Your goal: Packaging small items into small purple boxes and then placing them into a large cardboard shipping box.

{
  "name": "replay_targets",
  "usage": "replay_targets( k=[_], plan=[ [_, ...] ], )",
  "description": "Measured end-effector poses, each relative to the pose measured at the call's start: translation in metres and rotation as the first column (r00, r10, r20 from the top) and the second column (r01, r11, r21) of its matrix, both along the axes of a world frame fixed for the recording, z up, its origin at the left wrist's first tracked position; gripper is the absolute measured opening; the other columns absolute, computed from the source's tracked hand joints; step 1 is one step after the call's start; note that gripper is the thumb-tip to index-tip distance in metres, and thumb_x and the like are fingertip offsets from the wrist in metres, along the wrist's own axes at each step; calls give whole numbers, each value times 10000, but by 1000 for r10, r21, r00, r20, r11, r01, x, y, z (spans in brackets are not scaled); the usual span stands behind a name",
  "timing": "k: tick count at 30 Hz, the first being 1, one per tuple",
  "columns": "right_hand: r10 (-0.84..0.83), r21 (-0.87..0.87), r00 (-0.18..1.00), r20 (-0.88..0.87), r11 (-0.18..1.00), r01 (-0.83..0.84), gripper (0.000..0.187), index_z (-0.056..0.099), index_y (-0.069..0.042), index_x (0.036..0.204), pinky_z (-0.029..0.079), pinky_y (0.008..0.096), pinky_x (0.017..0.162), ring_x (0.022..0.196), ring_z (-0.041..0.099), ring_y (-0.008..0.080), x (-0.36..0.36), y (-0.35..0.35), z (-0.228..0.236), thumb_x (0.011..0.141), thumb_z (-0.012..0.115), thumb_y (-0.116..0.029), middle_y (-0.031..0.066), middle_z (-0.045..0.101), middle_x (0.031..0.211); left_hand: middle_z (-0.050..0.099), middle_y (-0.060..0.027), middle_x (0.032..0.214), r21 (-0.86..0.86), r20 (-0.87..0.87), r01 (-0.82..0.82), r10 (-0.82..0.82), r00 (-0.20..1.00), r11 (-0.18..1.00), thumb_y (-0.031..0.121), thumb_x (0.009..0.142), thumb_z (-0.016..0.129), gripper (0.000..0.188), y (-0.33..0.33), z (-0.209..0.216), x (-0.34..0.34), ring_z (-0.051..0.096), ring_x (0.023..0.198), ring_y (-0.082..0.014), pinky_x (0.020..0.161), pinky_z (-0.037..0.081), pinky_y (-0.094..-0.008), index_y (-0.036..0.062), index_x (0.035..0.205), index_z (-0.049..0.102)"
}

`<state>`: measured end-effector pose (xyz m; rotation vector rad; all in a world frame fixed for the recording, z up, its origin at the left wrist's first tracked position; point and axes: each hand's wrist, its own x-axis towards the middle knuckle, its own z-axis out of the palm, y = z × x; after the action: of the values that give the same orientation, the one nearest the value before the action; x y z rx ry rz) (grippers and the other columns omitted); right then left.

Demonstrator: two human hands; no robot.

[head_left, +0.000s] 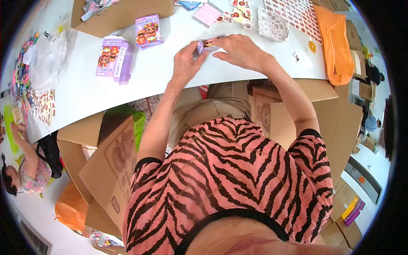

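My left hand [185,64] grips a small purple carton [204,47] between thumb and fingers, just over the white table. The carton's near end stands open, and something small and colourful shows inside. My right hand [243,52] is curled at the carton's right side, its fingertips meeting the mouth; what they pinch, if anything, is hidden. To the left lie a stack of flattened purple printed cartons [111,59] and a second purple stack [148,32] with cartoon figures on it.
Beyond my hands lie a pink pad [208,15], sticker sheets [293,17] and a clear plastic packet [273,25]. A cardboard box [119,19] stands far left, plastic bags [49,59] beside it. An orange bag [335,46] hangs at the right edge. Open cartons [108,170] flank my lap. Another person [32,165] works at left.
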<state>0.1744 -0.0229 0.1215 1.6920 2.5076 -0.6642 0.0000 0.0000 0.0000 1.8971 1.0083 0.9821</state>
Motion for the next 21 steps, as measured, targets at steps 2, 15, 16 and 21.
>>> replay_targets(
  k=[2, 15, 16, 21],
  plan=[
    [1, 154, 995, -104, 988, 15, 230, 618, -81, 1055, 503, 448, 717, 843, 623, 330, -1, -4, -1, 875, 577, -217, 108, 653, 920, 656, -133, 763, 9, 51, 2, -2, 999, 1000, 119, 743, 739, 294, 3, -3, -1, 644, 659, -270, 614, 517, -356, 25, 988, 607],
    [-28, 372, 954, -298, 917, 143, 231, 614, -133, 1079, 500, 314, 574, 623, 616, 205, 6, -18, -8, 848, 621, -134, 35, 662, 992, 655, -133, 762, 7, 69, -5, 4, 998, 1000, 114, 758, 731, 264, 0, 0, 2, 648, 675, -266, 621, 515, -350, 20, 970, 605],
    [-23, 365, 959, -283, 922, 130, 258, 603, -143, 1106, 502, 322, 578, 622, 617, 212, 6, -18, -12, 848, 622, -143, 38, 662, 1001, 656, -132, 764, 1, 70, -7, 7, 998, 1000, 110, 760, 728, 260, -1, 0, 3, 649, 678, -266, 622, 514, -351, 22, 971, 606],
    [3, 362, 968, -249, 928, 90, 303, 586, -159, 1151, 509, 339, 586, 623, 623, 229, 5, -18, -19, 851, 621, -166, 54, 664, 1011, 658, -127, 768, -15, 62, 0, 1, 998, 1000, 101, 764, 723, 257, -1, 2, 1, 653, 688, -266, 626, 514, -350, 28, 982, 609]
  ],
)
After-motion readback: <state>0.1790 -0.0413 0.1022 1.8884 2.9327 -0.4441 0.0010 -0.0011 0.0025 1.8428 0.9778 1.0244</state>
